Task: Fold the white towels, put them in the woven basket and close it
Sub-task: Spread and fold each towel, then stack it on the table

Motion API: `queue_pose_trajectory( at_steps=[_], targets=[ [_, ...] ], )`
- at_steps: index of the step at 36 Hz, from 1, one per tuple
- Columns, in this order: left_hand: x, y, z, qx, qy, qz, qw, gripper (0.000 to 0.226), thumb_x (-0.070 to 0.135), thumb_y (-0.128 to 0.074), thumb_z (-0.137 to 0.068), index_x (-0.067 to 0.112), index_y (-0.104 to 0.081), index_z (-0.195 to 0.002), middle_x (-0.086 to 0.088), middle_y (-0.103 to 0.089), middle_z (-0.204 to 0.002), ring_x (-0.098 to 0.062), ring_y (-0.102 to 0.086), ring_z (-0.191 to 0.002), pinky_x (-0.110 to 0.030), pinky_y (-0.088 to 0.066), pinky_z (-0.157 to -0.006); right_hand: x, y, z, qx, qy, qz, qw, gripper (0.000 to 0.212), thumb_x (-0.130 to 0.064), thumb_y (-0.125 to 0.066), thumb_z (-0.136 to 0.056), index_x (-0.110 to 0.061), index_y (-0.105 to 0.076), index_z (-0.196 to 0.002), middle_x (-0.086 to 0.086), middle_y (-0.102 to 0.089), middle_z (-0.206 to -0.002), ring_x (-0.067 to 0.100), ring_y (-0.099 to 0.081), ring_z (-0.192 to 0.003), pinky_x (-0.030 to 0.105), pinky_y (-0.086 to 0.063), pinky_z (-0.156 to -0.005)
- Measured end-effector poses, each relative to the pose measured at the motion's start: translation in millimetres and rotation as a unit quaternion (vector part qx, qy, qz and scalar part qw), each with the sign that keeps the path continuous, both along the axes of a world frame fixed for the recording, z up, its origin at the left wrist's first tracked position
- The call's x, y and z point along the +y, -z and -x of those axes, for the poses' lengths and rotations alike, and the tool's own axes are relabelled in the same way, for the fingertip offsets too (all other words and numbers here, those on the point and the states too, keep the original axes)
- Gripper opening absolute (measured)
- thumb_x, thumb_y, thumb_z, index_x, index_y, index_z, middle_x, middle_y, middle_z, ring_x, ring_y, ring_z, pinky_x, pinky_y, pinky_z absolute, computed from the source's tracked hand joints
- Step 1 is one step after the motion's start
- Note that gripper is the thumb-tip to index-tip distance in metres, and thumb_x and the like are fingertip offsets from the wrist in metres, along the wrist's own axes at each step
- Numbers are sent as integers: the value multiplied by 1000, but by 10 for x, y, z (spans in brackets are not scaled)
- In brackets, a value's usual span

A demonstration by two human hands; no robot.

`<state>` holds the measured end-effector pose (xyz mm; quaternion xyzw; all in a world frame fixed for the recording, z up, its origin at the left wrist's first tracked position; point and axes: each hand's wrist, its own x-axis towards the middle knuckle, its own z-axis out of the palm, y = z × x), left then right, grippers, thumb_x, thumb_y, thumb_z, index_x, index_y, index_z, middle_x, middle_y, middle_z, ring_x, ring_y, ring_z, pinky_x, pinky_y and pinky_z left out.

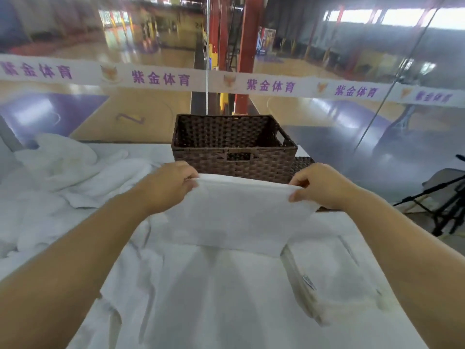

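The left hand and right hand are each pinching a top corner of a folded white towel, holding it raised just in front of the woven basket. The basket is standing open and apparently empty at the table's far edge; unfolded towels are lying to the left. Folding appears finished; the next move calls for lowering this towel flat into the basket.

Pretty bright but soft and hazy overall, daylight coming from the windows top right, glare on the glossy floor, towels nearly blown out, faint shadows, and fisheye bending plus blur toward the edges.
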<state>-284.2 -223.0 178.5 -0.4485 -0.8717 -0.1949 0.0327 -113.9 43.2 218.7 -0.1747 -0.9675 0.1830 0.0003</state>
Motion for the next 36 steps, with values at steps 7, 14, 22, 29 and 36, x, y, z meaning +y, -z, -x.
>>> queue_pose_trajectory(
  at_steps=[7,14,22,29,36],
  targets=[
    [-218,-564,23,-153,66,64,984,17,24,-75,-78,37,-65,-73,19,-61,-57,4,-55,-53,-13,-40,-57,-42,-484,-117,-96,-69,18,993,6,-28,-77,-77,-28,-72,-74,-19,-67,-73,-2,-60,-67,19,-46,-67],
    [-189,-555,93,-140,74,135,978,38,14,-78,-73,43,-61,-93,22,-63,-82,5,-57,-74,-10,-39,-62,-57,-356,-10,-71,-45,-20,996,12,-28,-76,-78,-31,-67,-70,-11,-64,-74,8,-59,-73,23,-45,-67],
    [-106,-299,154,43,-39,27,998,19,2,-51,-90,8,-67,-98,-7,-58,-102,-25,-54,-98,-31,-40,-82,24,-59,164,78,19,-106,991,11,-28,-57,-92,-21,-66,-90,-4,-65,-95,18,-58,-90,34,-47,-81],
    [-305,-300,-132,88,-101,-43,990,14,17,-45,-95,19,-57,-89,2,-56,-83,-18,-47,-77,-30,-31,-66,-28,-49,-40,167,-12,-138,976,17,-24,-51,-96,-14,-64,-93,1,-65,-91,23,-56,-83,35,-44,-72],
    [-680,202,-572,-34,-35,43,998,10,30,-54,-93,29,-64,-95,16,-64,-86,-8,-53,-76,-22,-39,-66,-133,319,-540,45,-71,-57,995,11,-29,-63,-89,-20,-67,-84,-7,-67,-81,15,-59,-78,31,-44,-71]
  ],
)
